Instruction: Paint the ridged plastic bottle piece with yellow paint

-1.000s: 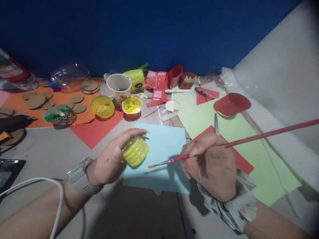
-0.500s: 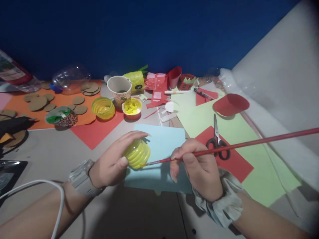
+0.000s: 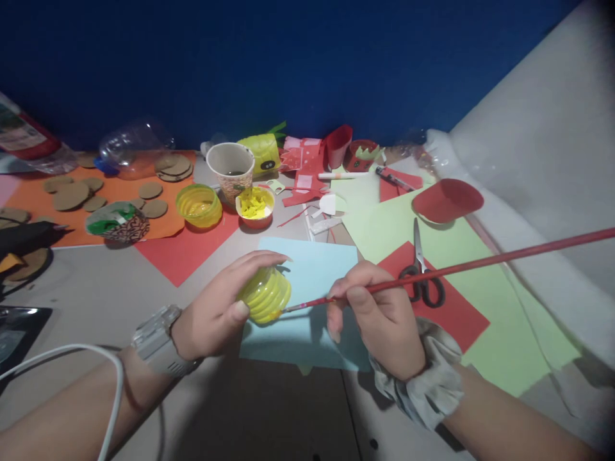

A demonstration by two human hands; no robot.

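Note:
My left hand (image 3: 218, 304) is wrapped round a ribbed clear plastic bottle piece (image 3: 266, 296) coated in yellow paint, tilted over a light blue paper sheet (image 3: 317, 269). A long red paintbrush (image 3: 461, 265) is pinched between the fingers of my right hand (image 3: 379, 314). Its bristles touch the lower right edge of the yellow bottle piece. Behind the left hand stand a small cup of yellow paint (image 3: 255, 209) and another yellow-painted plastic piece (image 3: 198, 206). Part of the held piece is hidden by my left fingers.
A paper cup with dark liquid (image 3: 230, 168) stands behind the paint. Black-handled scissors (image 3: 423, 282) lie on red paper at the right, near a red cut cup (image 3: 448, 202). Cardboard discs (image 3: 71, 196) rest on orange paper. A white cable (image 3: 118, 378) crosses my left forearm.
My right hand has moved left, bringing the brush tip from beside the yellow piece onto its lower edge. The scissors' handles have come into view. My left hand has barely shifted.

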